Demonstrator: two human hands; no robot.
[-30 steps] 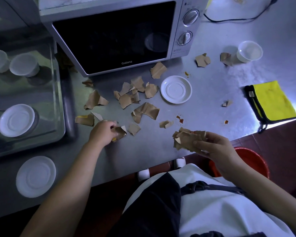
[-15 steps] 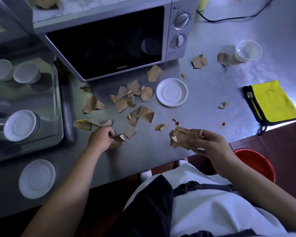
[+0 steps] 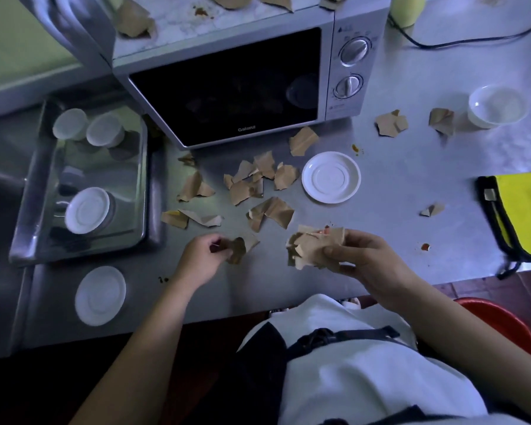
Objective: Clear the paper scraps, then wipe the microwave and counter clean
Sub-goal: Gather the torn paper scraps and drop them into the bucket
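The left hand (image 3: pixel 201 259) pinches one torn brown paper scrap (image 3: pixel 239 247); the right hand (image 3: pixel 354 259) grips a crumpled wad (image 3: pixel 311 244). Light, floppy scraps likely lift best pinched at raised edges.

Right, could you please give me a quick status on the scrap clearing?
Left hand pinches a brown paper scrap. Right hand holds a scrap bundle. Loose scraps remain.

Scrap-strewn steel counter (image 3: pixel 411 185) under microwave (image 3: pixel 227 87)
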